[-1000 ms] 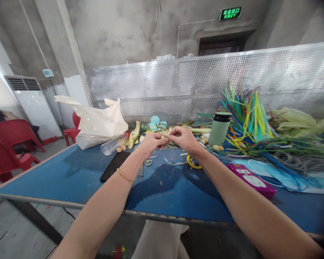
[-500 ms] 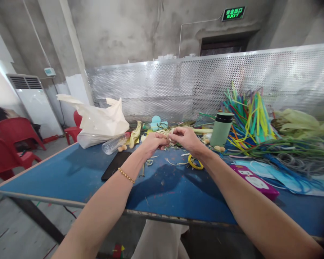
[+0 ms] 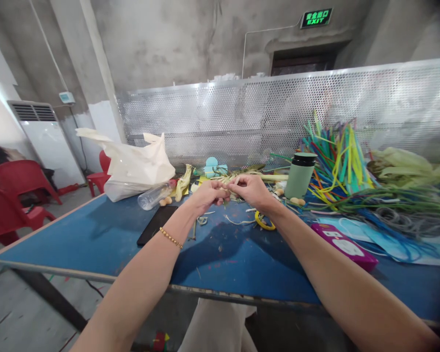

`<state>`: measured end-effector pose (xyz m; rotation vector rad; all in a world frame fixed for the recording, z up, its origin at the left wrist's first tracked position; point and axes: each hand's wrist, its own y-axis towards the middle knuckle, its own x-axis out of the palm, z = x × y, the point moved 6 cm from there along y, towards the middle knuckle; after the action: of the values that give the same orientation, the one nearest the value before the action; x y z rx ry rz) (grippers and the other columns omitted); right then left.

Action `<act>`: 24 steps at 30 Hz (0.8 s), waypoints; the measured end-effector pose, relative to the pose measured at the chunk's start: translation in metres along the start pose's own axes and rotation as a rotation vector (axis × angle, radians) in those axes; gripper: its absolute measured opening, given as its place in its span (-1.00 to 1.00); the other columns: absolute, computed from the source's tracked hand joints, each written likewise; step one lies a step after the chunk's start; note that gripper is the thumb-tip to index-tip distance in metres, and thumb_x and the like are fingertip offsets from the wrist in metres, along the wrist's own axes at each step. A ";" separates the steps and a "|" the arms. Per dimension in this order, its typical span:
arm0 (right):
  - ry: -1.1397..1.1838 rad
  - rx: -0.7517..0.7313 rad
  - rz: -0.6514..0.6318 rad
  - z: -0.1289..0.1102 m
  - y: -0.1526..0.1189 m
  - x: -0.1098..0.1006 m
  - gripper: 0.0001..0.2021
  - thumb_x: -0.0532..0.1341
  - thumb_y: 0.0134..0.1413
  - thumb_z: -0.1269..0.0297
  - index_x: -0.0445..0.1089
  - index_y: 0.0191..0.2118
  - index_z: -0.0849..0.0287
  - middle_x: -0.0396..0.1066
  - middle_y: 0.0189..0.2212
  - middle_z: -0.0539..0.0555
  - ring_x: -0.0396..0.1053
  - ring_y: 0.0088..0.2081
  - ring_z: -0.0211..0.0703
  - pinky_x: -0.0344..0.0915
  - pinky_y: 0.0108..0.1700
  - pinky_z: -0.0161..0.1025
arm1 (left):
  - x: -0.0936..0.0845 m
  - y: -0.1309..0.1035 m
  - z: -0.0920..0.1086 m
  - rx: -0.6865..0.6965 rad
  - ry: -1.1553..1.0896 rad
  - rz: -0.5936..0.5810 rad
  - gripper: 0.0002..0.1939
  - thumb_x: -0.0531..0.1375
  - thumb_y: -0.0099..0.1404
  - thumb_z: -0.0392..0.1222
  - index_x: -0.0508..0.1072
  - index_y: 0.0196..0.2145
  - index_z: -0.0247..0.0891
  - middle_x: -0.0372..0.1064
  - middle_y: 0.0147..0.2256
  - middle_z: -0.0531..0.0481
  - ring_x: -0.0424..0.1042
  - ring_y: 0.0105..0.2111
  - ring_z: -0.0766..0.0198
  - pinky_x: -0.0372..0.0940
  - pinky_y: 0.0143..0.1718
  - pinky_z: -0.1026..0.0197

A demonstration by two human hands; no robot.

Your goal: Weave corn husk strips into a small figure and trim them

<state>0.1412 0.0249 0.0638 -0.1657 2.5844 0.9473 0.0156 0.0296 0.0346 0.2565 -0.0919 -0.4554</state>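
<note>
Left hand (image 3: 211, 192) and right hand (image 3: 252, 191) pinched small pale piece (image 3: 227, 186), kind unclear. Green cup (image 3: 299, 177) stood right, bottle (image 3: 154, 196) and bag (image 3: 137, 168) left, yellow ring (image 3: 266, 227) by right wrist.

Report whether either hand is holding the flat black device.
No: the black device lies on the blue table, while the left hand and right hand are close together to its right.

From the head view, I have my left arm (image 3: 139, 281) and right arm (image 3: 332, 271) stretched forward, slanting inward. My left hand (image 3: 207, 194) and right hand (image 3: 252, 189) sit close together ahead, fingers (image 3: 220, 194) curled, thumbs pinching in, fingertips just beside each other.
</note>
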 end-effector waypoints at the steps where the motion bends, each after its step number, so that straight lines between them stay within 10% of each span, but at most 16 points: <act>1: 0.016 0.014 0.009 0.000 0.000 0.000 -0.66 0.35 -0.13 0.05 0.35 -0.62 0.21 0.48 -0.51 0.09 0.28 -0.53 -0.27 0.18 -0.47 -0.29 | -0.001 0.000 0.001 0.007 0.012 0.011 -0.81 0.37 -0.05 -0.32 0.42 -0.49 -0.38 0.37 -0.55 -0.01 0.24 -0.61 0.46 0.03 -0.60 0.33; 16: 0.252 0.235 0.154 0.014 -0.003 0.004 -0.60 0.47 -0.36 -0.04 0.42 -0.57 0.19 0.52 -0.46 0.10 0.36 -0.48 -0.22 0.37 -0.44 -0.26 | -0.013 0.000 0.004 0.064 0.167 0.188 -0.71 0.41 -0.12 -0.08 0.51 -0.53 -0.38 0.23 -0.64 0.09 0.07 -0.64 0.50 -0.09 -0.58 0.30; 24: 0.150 0.261 0.018 0.015 -0.004 0.001 -0.65 0.42 -0.23 0.02 0.47 -0.50 0.24 0.43 -0.61 0.05 0.30 -0.58 -0.28 0.24 -0.53 -0.32 | -0.024 -0.002 0.006 0.023 0.146 0.276 -0.79 0.36 -0.06 -0.17 0.52 -0.52 -0.40 0.32 -0.60 0.03 0.10 -0.64 0.48 -0.07 -0.58 0.30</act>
<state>0.1456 0.0316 0.0510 -0.1477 2.8217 0.6150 -0.0080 0.0372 0.0391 0.2936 0.0104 -0.1608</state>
